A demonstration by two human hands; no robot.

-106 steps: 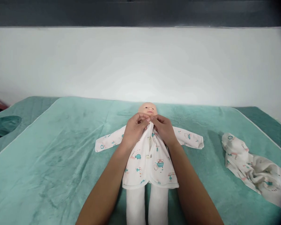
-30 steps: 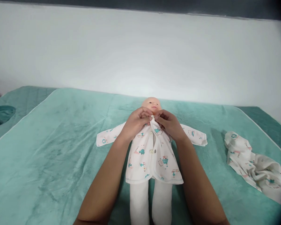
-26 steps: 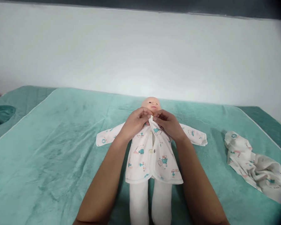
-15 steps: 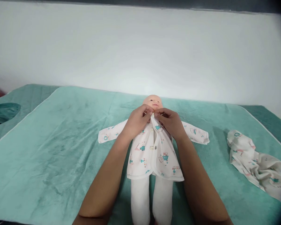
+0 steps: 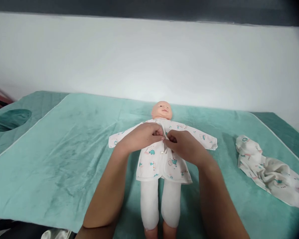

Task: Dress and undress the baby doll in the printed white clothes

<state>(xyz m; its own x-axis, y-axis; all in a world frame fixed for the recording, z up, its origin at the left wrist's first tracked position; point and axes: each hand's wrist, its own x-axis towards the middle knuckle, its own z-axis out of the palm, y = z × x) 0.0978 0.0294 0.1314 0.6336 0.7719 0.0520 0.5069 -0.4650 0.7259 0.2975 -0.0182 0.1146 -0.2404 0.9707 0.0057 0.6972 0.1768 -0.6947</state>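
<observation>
A baby doll lies on its back, its head away from me, with white cloth-like coverings on its legs. It wears a white baby jacket printed with small teal and pink pictures, sleeves spread to both sides. At chest height, my left hand pinches the front edge of the jacket. Facing it, my right hand pinches the other front edge, its fingertips nearly meeting the left ones. The fastener between my fingers is hidden. Lower down, a small snap shows on the jacket's open front.
A crumpled printed baby garment lies on the right. Teal plush cloth covers the surface, with wrinkles on the left. Behind it rises a white wall. A folded teal hollow shows at far left.
Both hands have moved down from the jacket's neckline to mid-chest, and the collar now shows closed at the neck. The view has shifted slightly, showing more of the doll's feet end.
</observation>
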